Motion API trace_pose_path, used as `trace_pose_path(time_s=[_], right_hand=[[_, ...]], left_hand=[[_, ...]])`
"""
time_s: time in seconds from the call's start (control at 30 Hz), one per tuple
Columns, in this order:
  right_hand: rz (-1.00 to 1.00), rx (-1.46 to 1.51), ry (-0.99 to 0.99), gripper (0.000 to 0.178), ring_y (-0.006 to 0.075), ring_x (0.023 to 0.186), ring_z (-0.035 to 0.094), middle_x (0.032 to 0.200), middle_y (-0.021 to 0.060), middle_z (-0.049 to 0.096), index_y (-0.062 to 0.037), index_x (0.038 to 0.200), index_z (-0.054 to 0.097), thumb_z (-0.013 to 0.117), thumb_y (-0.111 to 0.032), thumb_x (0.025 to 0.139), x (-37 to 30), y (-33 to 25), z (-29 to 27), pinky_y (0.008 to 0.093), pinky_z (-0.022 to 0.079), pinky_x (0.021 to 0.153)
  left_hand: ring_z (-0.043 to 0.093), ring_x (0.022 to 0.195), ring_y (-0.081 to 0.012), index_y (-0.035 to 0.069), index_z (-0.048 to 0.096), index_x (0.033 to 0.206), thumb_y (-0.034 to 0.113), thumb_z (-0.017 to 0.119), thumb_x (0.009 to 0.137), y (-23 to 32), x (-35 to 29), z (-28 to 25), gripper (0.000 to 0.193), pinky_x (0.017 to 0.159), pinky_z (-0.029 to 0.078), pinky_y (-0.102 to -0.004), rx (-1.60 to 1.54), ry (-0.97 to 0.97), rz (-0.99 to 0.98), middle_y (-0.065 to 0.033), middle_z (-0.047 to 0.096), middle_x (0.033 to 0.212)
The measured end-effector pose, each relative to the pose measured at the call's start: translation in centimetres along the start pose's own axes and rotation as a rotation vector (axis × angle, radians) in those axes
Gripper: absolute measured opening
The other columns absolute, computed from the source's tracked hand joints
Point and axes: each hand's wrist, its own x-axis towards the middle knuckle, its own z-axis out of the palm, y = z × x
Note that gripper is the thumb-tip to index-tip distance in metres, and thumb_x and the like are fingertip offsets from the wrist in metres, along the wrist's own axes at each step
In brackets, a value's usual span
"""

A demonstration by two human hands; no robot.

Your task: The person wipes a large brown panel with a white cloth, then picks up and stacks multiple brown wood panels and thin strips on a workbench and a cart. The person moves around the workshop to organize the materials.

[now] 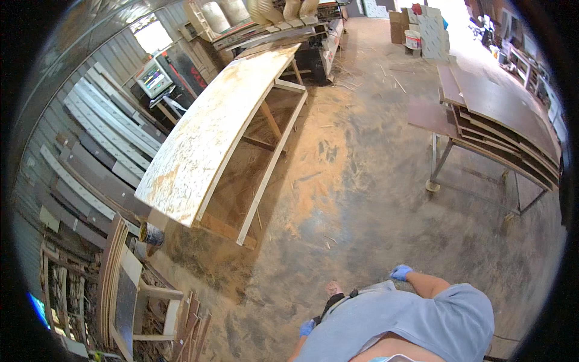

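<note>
Standing on the sawdust-strewn floor (362, 181), the person lets both blue-gloved hands hang at the sides, holding nothing. The left hand (307, 327) and the right hand (401, 272) are too small to tell whether their fingers are curled or loose. A long pale tabletop (211, 133) stands ahead to the left, well apart from both hands, and stacked dark boards (506, 114) rest on a metal stand at the right.

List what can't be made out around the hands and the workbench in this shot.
- Left hand, head view: blue glove partly behind the grey shirt; empty or not, can't tell.
- Right hand: too small to see if it's open or shut.
- Workbench: its far end is lost behind the machines.
- Stacked boards: right end cut off by the picture's dark rim.
</note>
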Motion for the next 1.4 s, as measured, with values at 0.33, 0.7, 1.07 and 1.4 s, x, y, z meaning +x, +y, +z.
trace_pose_path(time_s=[0.33, 0.7, 1.07, 1.4], right_hand=[[0.113, 0.463, 0.285, 0.039, 0.0277, 0.101, 0.061, 0.104, 0.0137, 0.066, -0.0062, 0.102, 0.067, 0.057, -0.038, 0.08, 7.8, -5.2, -10.2, 0.0366, 0.046, 0.086], [0.193, 0.241, 0.076, 0.043, 0.0325, 0.099, 0.059, 0.102, 0.0174, 0.064, -0.0062, 0.098, 0.067, 0.056, -0.043, 0.079, 23.4, -1.7, -27.4, 0.0399, 0.046, 0.085], [-0.108, 0.351, 0.263, 0.046, 0.0305, 0.103, 0.059, 0.108, 0.0165, 0.064, -0.0053, 0.108, 0.064, 0.058, -0.042, 0.081, 43.1, -18.0, -55.4, 0.0384, 0.045, 0.089], [0.222, 0.385, 0.313, 0.036, 0.0284, 0.088, 0.06, 0.094, 0.0147, 0.065, -0.0037, 0.095, 0.066, 0.06, -0.035, 0.078, 57.2, -14.1, -70.4, 0.0377, 0.046, 0.079]], left_hand=[[0.061, 0.091, -0.0302, 0.0, 0.061, 0.109, 0.034, 0.059, 0.086, 8.9, 19.2, -14.8, 0.042, 0.081, 0.047, -0.0387, 0.447, -0.273, 0.108, -0.0189, 0.065, 0.101], [0.057, 0.104, -0.0256, 0.0, 0.058, 0.115, 0.033, 0.064, 0.084, 51.2, 40.2, -8.0, 0.046, 0.093, 0.042, -0.0348, -0.045, -0.048, 0.237, -0.0165, 0.061, 0.113], [0.058, 0.102, -0.0286, -0.001, 0.06, 0.11, 0.036, 0.067, 0.08, 61.2, 53.8, -4.4, 0.049, 0.09, 0.044, -0.0359, 0.218, -0.221, 0.019, -0.0193, 0.063, 0.109], [0.058, 0.106, -0.0294, -0.003, 0.058, 0.115, 0.037, 0.067, 0.079, 82.5, 76.2, -9.1, 0.055, 0.091, 0.043, -0.0388, 0.245, -0.045, 0.007, -0.0219, 0.061, 0.112]])
